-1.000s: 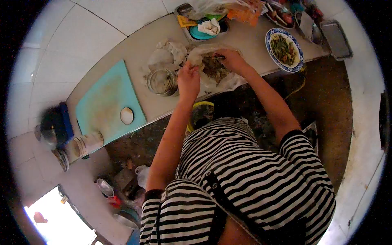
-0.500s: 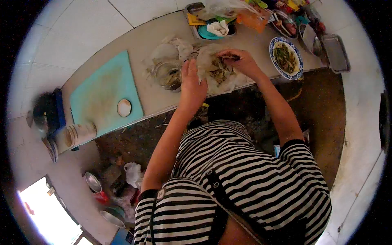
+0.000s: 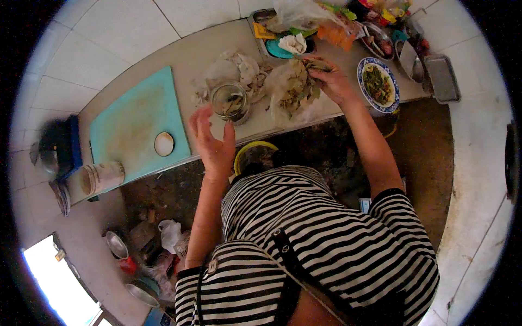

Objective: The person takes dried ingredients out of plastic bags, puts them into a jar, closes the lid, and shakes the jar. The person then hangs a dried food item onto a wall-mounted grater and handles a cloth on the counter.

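Observation:
My left hand point(image 3: 213, 142) is just in front of the glass jar point(image 3: 231, 103), fingers spread, with nothing in it. Several dried leaves, like bay leaves, lie inside the open jar. To the right, my right hand point(image 3: 333, 82) is closed at the upper edge of a clear plastic bag point(image 3: 277, 89). Brownish-green dried leaves point(image 3: 296, 89) fill that bag and show beside my fingers. The exact pinch of the fingertips is partly hidden. Behind the jar lies another crumpled plastic bag point(image 3: 247, 70).
On the left are a turquoise cutting board point(image 3: 128, 122) with a round white lid point(image 3: 163, 144), and a tub point(image 3: 103, 177) lying sideways. Right of the bag stands a blue-rimmed plate point(image 3: 396, 98) of cooked greens, beside a metal tray point(image 3: 443, 79). The counter's front edge runs before me.
My left hand has moved left and toward me, uncovering the jar. My right hand has shifted slightly right, and the bag of leaves now stands more raised beneath it.

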`<state>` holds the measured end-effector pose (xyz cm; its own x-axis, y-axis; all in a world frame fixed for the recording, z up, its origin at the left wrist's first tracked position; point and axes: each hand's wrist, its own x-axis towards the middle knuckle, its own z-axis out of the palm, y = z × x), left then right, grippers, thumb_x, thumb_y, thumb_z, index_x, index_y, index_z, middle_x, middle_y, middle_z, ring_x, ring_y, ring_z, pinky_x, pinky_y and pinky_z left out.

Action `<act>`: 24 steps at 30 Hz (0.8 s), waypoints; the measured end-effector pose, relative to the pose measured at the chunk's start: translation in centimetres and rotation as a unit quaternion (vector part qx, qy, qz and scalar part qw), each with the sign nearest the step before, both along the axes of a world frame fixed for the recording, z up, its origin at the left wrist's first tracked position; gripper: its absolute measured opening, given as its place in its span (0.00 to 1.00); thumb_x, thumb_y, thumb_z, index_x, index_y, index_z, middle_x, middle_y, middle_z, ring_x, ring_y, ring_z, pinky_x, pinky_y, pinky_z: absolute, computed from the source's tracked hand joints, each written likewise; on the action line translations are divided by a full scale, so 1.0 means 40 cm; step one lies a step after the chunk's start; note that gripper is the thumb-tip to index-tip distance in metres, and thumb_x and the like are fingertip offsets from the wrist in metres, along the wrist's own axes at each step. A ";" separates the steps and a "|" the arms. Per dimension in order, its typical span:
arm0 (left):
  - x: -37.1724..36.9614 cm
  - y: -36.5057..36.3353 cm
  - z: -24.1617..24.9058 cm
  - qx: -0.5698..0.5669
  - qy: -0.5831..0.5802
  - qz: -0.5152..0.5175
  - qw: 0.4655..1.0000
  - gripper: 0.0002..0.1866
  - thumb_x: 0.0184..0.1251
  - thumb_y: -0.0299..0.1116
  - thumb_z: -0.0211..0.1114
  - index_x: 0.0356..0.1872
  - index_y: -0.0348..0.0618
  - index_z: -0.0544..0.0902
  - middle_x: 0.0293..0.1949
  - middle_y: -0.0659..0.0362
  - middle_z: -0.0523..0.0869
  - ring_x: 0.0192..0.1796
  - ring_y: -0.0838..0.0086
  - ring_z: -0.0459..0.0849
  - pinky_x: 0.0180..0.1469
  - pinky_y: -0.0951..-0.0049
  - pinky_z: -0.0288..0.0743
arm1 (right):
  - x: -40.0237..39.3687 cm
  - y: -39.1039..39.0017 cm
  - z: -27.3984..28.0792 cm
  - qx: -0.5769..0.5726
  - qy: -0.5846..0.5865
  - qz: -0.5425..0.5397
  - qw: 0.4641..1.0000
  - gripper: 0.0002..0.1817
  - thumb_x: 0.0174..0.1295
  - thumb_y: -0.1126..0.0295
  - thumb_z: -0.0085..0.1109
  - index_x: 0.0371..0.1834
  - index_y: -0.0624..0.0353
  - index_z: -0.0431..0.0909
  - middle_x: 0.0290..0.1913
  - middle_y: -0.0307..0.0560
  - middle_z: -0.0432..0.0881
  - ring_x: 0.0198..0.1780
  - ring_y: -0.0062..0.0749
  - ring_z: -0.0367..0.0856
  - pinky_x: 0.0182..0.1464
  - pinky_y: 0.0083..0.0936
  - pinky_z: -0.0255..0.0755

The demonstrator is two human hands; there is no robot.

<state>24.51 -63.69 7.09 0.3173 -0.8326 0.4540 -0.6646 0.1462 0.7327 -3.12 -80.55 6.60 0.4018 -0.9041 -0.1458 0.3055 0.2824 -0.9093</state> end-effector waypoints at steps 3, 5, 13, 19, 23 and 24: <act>0.020 -0.024 -0.035 0.012 -0.031 0.021 0.999 0.44 0.43 0.27 0.74 0.66 0.38 0.60 0.60 0.44 0.66 0.63 0.50 0.64 0.63 0.56 0.61 | 0.026 -0.009 0.012 -0.135 0.084 0.008 0.987 0.18 0.59 0.82 0.57 0.54 0.58 0.76 0.54 0.44 0.78 0.54 0.32 0.77 0.55 0.30 0.75; 0.020 -0.040 -0.049 0.016 -0.025 -0.015 0.999 0.50 0.41 0.30 0.76 0.68 0.38 0.56 0.62 0.41 0.62 0.64 0.47 0.62 0.65 0.55 0.58 | 0.061 -0.027 -0.007 -0.324 0.210 0.012 0.922 0.17 0.59 0.81 0.58 0.53 0.58 0.77 0.53 0.43 0.78 0.53 0.31 0.78 0.54 0.29 0.75; -0.012 -0.084 -0.027 0.013 0.019 -0.018 1.000 0.58 0.40 0.38 0.79 0.70 0.33 0.48 0.67 0.37 0.56 0.67 0.42 0.58 0.67 0.50 0.54 | 0.360 0.093 0.118 -0.220 0.134 -0.007 0.966 0.14 0.59 0.75 0.61 0.49 0.59 0.80 0.48 0.39 0.81 0.50 0.22 0.77 0.55 0.23 0.71; 0.001 -0.142 -0.063 -0.010 0.042 -0.030 0.999 0.56 0.40 0.35 0.77 0.69 0.32 0.50 0.63 0.40 0.63 0.63 0.44 0.64 0.65 0.51 0.55 | 0.418 0.142 0.047 -0.377 0.257 -0.012 0.890 0.17 0.55 0.81 0.58 0.49 0.58 0.79 0.51 0.44 0.81 0.52 0.28 0.79 0.53 0.23 0.72; -0.014 -0.150 -0.088 -0.064 -0.021 0.004 0.998 0.50 0.43 0.29 0.72 0.69 0.34 0.53 0.56 0.43 0.71 0.57 0.48 0.69 0.60 0.53 0.59 | 0.414 0.142 0.009 -0.521 0.289 -0.008 0.803 0.21 0.48 0.84 0.58 0.48 0.58 0.77 0.50 0.47 0.81 0.51 0.42 0.80 0.53 0.29 0.74; -0.014 -0.150 -0.090 -0.068 -0.029 0.008 0.997 0.48 0.44 0.28 0.70 0.68 0.34 0.54 0.54 0.43 0.72 0.56 0.48 0.70 0.60 0.53 0.60 | 0.414 0.140 0.005 -0.526 0.286 -0.007 0.801 0.21 0.47 0.84 0.58 0.48 0.58 0.77 0.49 0.47 0.81 0.51 0.43 0.79 0.54 0.30 0.73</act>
